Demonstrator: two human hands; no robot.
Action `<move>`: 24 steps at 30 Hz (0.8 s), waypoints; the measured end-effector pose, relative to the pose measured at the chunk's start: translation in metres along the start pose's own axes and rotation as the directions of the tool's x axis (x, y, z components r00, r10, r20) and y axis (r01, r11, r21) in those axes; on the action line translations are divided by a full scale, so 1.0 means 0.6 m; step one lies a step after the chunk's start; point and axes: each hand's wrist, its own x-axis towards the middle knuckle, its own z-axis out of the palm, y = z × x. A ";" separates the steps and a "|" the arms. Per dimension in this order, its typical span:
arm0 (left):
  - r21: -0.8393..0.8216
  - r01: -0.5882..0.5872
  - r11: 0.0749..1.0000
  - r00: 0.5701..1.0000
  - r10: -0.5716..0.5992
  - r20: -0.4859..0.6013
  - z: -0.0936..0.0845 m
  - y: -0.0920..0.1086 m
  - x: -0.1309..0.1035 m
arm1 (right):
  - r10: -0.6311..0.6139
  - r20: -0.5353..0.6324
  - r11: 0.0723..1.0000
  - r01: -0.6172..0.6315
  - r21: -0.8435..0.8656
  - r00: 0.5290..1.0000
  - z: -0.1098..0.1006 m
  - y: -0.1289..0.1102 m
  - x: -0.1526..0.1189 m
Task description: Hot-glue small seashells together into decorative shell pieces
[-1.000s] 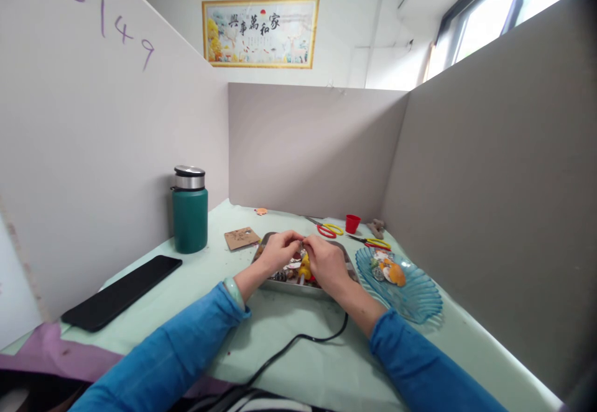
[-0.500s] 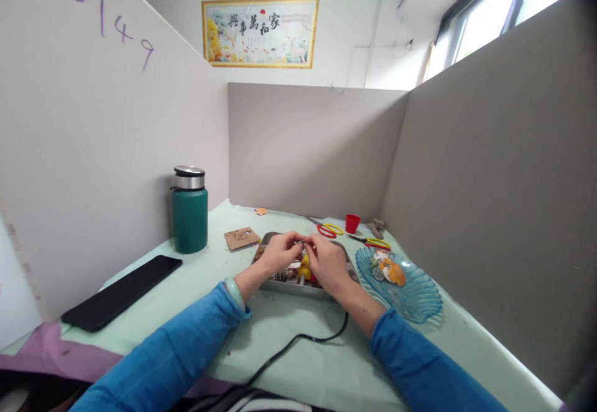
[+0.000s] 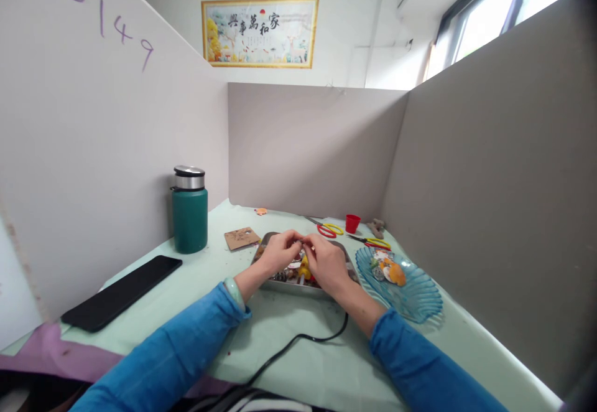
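Note:
Above a shallow metal tray [image 3: 298, 289], my left hand [image 3: 280, 252] and my right hand [image 3: 326, 262] meet at their fingertips. Both hands are closed in a pinch on something tiny and dark between them, too small to name. Inside the tray lie mixed small pieces, among them a yellow figure [image 3: 305, 267] just below my fingers. Part of the tray's contents is hidden by my hands. To the right of my right hand sits a blue scalloped glass plate [image 3: 422, 294] bearing orange and white pieces [image 3: 392, 272].
A green bottle [image 3: 189, 220] and a black phone-like slab [image 3: 124, 290] are on the left. Brown card [image 3: 242, 238] lies behind the tray's left side. Two scissors [image 3: 330, 230], a red cup [image 3: 352, 223] and grey lumps [image 3: 375, 228] are at the back. A black cable [image 3: 298, 337] crosses the front.
My fingertips have shifted very slightly over the tray, still pinched together. Everything else looks the same.

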 end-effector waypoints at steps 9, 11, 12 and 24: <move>-0.001 0.021 1.000 1.000 -0.021 -0.012 0.000 0.000 0.000 | 0.004 0.016 1.000 -0.004 0.004 1.000 -0.001 -0.001 -0.001; -0.007 0.018 1.000 1.000 -0.018 -0.009 -0.001 0.000 0.000 | 0.005 0.016 1.000 -0.005 0.005 1.000 -0.002 -0.001 -0.001; -0.010 0.015 1.000 1.000 -0.015 -0.004 -0.001 0.000 0.000 | 0.004 0.017 1.000 -0.004 0.004 1.000 -0.002 -0.002 -0.001; -0.050 0.015 0.999 1.000 -0.016 -0.022 0.003 0.001 0.000 | -0.019 0.010 1.000 0.019 -0.018 1.000 -0.003 -0.001 -0.001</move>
